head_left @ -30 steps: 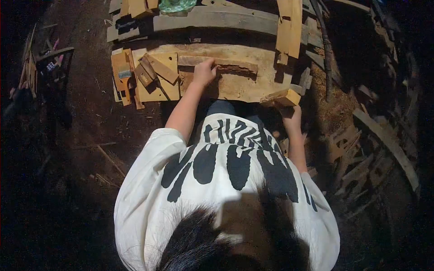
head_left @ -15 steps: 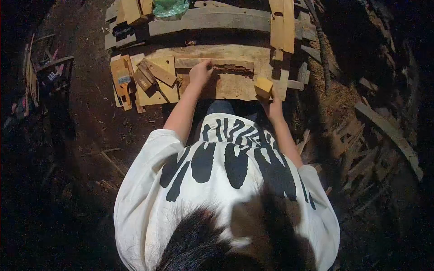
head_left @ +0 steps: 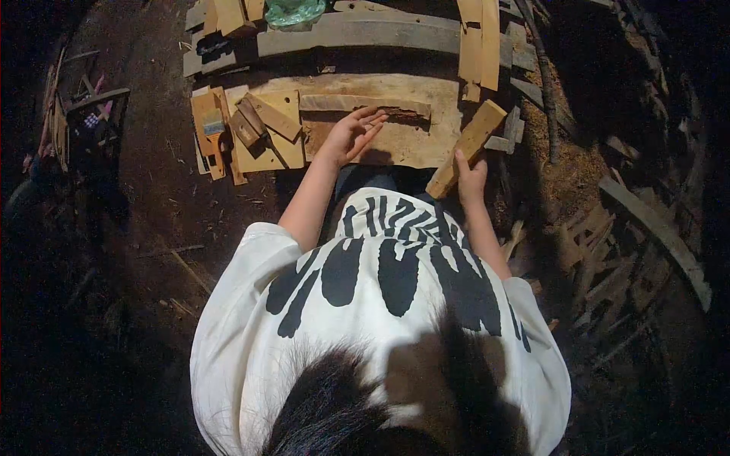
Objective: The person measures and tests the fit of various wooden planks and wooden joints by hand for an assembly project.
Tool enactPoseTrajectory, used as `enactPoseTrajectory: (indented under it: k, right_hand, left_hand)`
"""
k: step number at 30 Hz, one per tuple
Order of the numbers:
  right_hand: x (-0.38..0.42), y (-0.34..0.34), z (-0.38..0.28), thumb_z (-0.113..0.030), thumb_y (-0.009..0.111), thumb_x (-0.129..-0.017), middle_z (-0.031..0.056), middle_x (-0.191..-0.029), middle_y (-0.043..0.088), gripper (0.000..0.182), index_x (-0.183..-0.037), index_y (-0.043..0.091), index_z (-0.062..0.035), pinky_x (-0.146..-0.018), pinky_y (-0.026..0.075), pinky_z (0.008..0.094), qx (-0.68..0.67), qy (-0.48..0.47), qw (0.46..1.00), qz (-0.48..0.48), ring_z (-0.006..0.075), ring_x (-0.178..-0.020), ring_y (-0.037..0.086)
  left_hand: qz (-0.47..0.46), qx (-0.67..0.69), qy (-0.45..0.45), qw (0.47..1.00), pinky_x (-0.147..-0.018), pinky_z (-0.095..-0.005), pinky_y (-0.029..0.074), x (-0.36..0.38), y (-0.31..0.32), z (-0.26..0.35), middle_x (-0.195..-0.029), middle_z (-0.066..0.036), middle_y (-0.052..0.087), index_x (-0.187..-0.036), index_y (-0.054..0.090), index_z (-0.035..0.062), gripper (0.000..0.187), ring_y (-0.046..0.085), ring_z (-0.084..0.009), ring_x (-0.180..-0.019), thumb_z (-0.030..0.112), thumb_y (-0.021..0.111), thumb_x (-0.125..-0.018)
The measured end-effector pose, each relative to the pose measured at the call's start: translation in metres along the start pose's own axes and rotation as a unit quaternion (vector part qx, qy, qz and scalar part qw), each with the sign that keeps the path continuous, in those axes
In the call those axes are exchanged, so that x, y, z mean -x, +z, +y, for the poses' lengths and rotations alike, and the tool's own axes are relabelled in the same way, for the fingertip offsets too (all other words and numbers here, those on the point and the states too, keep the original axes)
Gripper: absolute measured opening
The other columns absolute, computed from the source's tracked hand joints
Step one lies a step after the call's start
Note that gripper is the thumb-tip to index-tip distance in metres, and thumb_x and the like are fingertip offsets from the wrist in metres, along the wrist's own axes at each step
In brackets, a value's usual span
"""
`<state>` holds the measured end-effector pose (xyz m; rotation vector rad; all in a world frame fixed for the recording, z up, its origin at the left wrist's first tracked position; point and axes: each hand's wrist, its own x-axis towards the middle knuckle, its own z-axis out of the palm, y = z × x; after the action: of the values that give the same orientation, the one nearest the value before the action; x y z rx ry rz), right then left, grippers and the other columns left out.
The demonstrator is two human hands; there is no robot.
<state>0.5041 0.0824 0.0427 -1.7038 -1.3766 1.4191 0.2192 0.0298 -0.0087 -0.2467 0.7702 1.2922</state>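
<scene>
My right hand [head_left: 472,178] grips a thick wooden block [head_left: 473,144], its thumb along the near side, and the block slants up and to the right over the bench's right front corner. My left hand [head_left: 356,135] is open, fingers spread, in front of a long rough-edged wood strip [head_left: 334,103]. That strip lies crosswise on the wooden work board [head_left: 414,148], its right part dark and broken along the near edge. The left fingertips overlap the broken part in this view.
At the left lie a paintbrush [head_left: 212,128] and small wood blocks [head_left: 271,120] on a pale board. Farther back are a grey plank [head_left: 365,32], a green plastic bag [head_left: 295,11] and upright-lying boards [head_left: 490,45]. Scrap wood [head_left: 597,251] covers the ground at the right.
My left hand has let go of the strip and opened, shifting right. My right hand has turned the block from end-on to lengthwise view and raised it.
</scene>
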Motion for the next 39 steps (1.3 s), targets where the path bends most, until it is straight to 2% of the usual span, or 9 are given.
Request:
enactPoseTrajectory:
  k: [8, 10, 16, 19, 26, 29, 32, 34, 39]
  right_hand:
    - [0.002, 0.01, 0.014, -0.022, 0.069, -0.084, 0.0108, -0.098, 0.063, 0.037, -0.107, 0.053, 0.0016, -0.082, 0.046, 0.0316, -0.029, 0.009, 0.998, -0.064, 0.0192, -0.09, 0.059]
    - [0.004, 0.011, 0.01, -0.021, 0.067, -0.087, 0.0085, -0.103, 0.061, 0.037, -0.113, 0.051, -0.0001, -0.084, 0.045, 0.0297, 0.003, 0.001, 0.997, -0.082, 0.0163, -0.095, 0.057]
    - [0.009, 0.015, -0.014, -0.023, 0.067, -0.086, 0.0083, -0.104, 0.061, 0.04, -0.114, 0.05, -0.0003, -0.084, 0.045, 0.0293, -0.002, 0.004, 0.996, -0.092, 0.0167, -0.094, 0.058]
    - [0.007, 0.017, -0.007, -0.019, 0.066, -0.086, 0.008, -0.103, 0.063, 0.034, -0.112, 0.054, -0.0015, -0.084, 0.045, 0.0297, -0.051, 0.008, 0.994, -0.101, 0.0158, -0.093, 0.059]
    - [0.007, 0.018, -0.007, -0.018, 0.066, -0.086, 0.0072, -0.1, 0.063, 0.033, -0.111, 0.054, -0.0003, -0.08, 0.046, 0.0282, -0.021, 0.052, 0.99, -0.13, 0.0139, -0.09, 0.059]
    - [0.007, 0.02, -0.004, -0.017, 0.065, -0.086, 0.0079, -0.099, 0.063, 0.034, -0.112, 0.053, 0.0002, -0.078, 0.047, 0.0275, -0.028, 0.024, 0.991, -0.13, 0.0139, -0.089, 0.06]
    - [0.0, 0.025, -0.004, -0.02, 0.061, -0.088, 0.0089, -0.098, 0.063, 0.034, -0.113, 0.052, 0.0, -0.077, 0.048, 0.0278, -0.101, 0.092, 0.976, -0.171, 0.0162, -0.088, 0.061]
    - [-0.006, 0.032, -0.012, -0.024, 0.055, -0.089, 0.0122, -0.098, 0.063, 0.035, -0.114, 0.052, 0.0002, -0.076, 0.051, 0.0306, -0.306, 0.204, 0.882, -0.293, 0.0205, -0.088, 0.063]
    - [-0.024, 0.063, -0.02, -0.028, 0.049, -0.091, 0.0174, -0.103, 0.063, 0.04, -0.115, 0.051, 0.0038, -0.076, 0.053, 0.0357, -0.301, 0.228, 0.863, -0.335, 0.0258, -0.09, 0.064]
  left_hand:
    - [-0.022, -0.123, 0.009, 0.992, -0.101, -0.0322, 0.044, 0.001, -0.007, -0.01, -0.133, -0.02, 0.045, -0.131, 0.036, -0.003, 0.046, 0.048, -0.0265, -0.122, 0.002, 0.053, -0.089]
    - [0.009, -0.166, 0.019, 0.986, -0.08, -0.0259, 0.052, -0.002, -0.012, -0.014, -0.113, -0.017, 0.058, -0.127, 0.039, -0.0017, 0.039, 0.061, -0.0197, -0.096, 0.008, 0.053, -0.092]
    - [0.098, -0.302, 0.054, 0.947, -0.055, -0.0212, 0.042, -0.002, -0.019, -0.016, -0.081, -0.001, 0.062, -0.107, 0.062, 0.0053, 0.02, 0.051, -0.007, -0.062, 0.019, 0.056, -0.094]
    - [0.101, -0.359, 0.095, 0.923, -0.062, -0.0199, 0.042, -0.001, -0.017, -0.019, -0.083, -0.001, 0.064, -0.098, 0.068, 0.0022, 0.022, 0.054, -0.0061, -0.071, 0.021, 0.06, -0.091]
    - [0.08, -0.359, 0.106, 0.924, -0.067, -0.0231, 0.045, -0.011, -0.036, -0.036, -0.092, -0.002, 0.068, -0.102, 0.068, 0.003, 0.023, 0.056, -0.0074, -0.074, 0.021, 0.061, -0.09]
    - [0.081, -0.409, 0.168, 0.893, -0.07, -0.0254, 0.046, -0.004, -0.023, -0.036, -0.095, -0.004, 0.069, -0.1, 0.069, 0.0011, 0.023, 0.058, -0.0099, -0.076, 0.02, 0.063, -0.088]
    - [0.085, -0.465, 0.216, 0.854, -0.07, -0.0265, 0.048, 0.001, -0.009, -0.033, -0.092, -0.007, 0.07, -0.095, 0.071, 0.0017, 0.02, 0.062, -0.0119, -0.078, 0.018, 0.066, -0.084]
    - [0.067, -0.58, 0.177, 0.792, -0.067, -0.0284, 0.05, 0.001, -0.007, -0.033, -0.084, -0.012, 0.07, -0.089, 0.072, 0.0032, 0.016, 0.065, -0.0159, -0.074, 0.015, 0.07, -0.078]
    - [0.045, -0.681, 0.182, 0.708, -0.064, -0.0302, 0.051, -0.004, -0.005, -0.046, -0.08, -0.013, 0.069, -0.09, 0.072, 0.0062, 0.019, 0.066, -0.0192, -0.069, 0.013, 0.072, -0.073]
